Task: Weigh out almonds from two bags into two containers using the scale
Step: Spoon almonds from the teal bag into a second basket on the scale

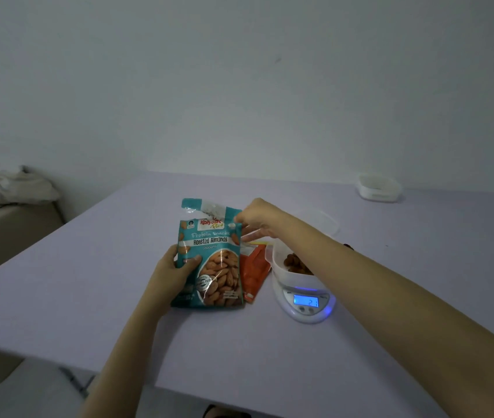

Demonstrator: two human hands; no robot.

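Teal almond bag (213, 260): probably light, soft and crinkly, best taken by its edges; left hand (176, 271) grips its side, right hand (259, 218) fingers pinch the top corner.

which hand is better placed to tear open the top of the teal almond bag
Right. The right hand pinches the teal almond bag at its top corner. The left hand grips its left edge lower down, steadying it.

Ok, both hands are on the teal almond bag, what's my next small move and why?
Probably finish opening the teal bag: your right hand pinches its top corner, your left hand steadies its side, and the top looks only partly torn.
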